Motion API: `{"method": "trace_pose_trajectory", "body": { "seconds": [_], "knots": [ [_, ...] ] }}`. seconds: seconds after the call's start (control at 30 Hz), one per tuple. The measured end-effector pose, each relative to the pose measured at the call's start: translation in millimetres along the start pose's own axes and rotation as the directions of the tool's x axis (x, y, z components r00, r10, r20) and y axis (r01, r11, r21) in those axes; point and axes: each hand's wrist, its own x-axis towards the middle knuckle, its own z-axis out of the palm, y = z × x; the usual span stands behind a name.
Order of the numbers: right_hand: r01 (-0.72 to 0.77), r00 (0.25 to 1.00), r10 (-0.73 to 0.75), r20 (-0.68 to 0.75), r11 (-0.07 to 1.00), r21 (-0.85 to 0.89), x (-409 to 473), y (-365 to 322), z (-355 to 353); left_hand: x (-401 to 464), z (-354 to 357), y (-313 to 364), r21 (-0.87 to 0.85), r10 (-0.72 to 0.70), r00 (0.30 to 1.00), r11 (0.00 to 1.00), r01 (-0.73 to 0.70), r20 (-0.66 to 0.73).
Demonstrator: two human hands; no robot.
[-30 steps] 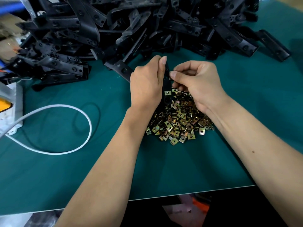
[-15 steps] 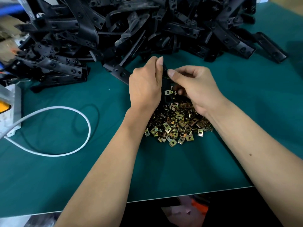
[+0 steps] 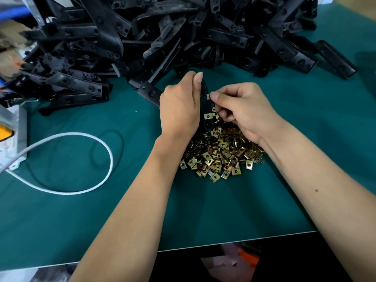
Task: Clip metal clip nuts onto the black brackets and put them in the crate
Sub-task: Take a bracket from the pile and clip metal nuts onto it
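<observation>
a second clip nut goes onto a bracket at the bench

we hold one long, flat black plastic bracket (image 3: pixel 206 107) upright above the green mat-covered worktable (image 3: pixel 305 127), our left hand (image 3: pixel 179 106) wrapped round its left edge with the thumb laid along the top. our right hand (image 3: pixel 242 110) pinches a small square brass-coloured metal clip nut (image 3: pixel 208 96) between thumb and forefinger and presses it against the bracket's right edge, near the upper end. a fitted clip nut (image 3: pixel 208 115) already sits lower on the same bracket. directly beneath our hands lies the loose heap of brass-coloured clip nuts (image 3: pixel 219 155); beyond them, the tangled pile of unfinished black brackets (image 3: pixel 183 33) fills the back of the table. a white cable (image 3: pixel 81 159) loops at left, running to a grey metal box (image 3: pixel 17 135). the crate is not in view.

we judge the bracket light and stiff, best gripped by its long edges so the holes stay free. the nut looks tiny, springy and slick, with edges that may be sharp; it wants a firm fingertip pinch on its flat faces and a square push, or it may skew or flick away.
</observation>
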Motion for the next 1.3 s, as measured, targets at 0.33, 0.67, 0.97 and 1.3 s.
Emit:
{"method": "trace_pose_trajectory", "body": {
  "seconds": [0.33, 0.67, 0.97, 1.3],
  "knots": [
    [0.005, 1.000, -0.005, 0.016, 1.000, 0.013, -1, -4, 3, 2, 2, 5, 0.062, 0.009, 1.000, 0.998, -0.011, 0.021],
    [-0.009, 1.000, 0.009, 0.003, 1.000, 0.017, -5, -1, 10, 2, 6, 9, 0.127, -0.060, 0.997, 0.990, 0.066, -0.050],
    [0.264, 0.956, -0.293, 0.007, 0.852, -0.453, -6, 4, 13, 7, 3, -4, 0.117, -0.205, 0.969, 0.968, 0.222, -0.139],
    [0.325, 0.898, -0.438, -0.051, 0.737, -0.593, -7, 6, 16, 6, 0, -9, 0.219, -0.239, 0.965, 0.941, 0.258, -0.110]
  ]
}}
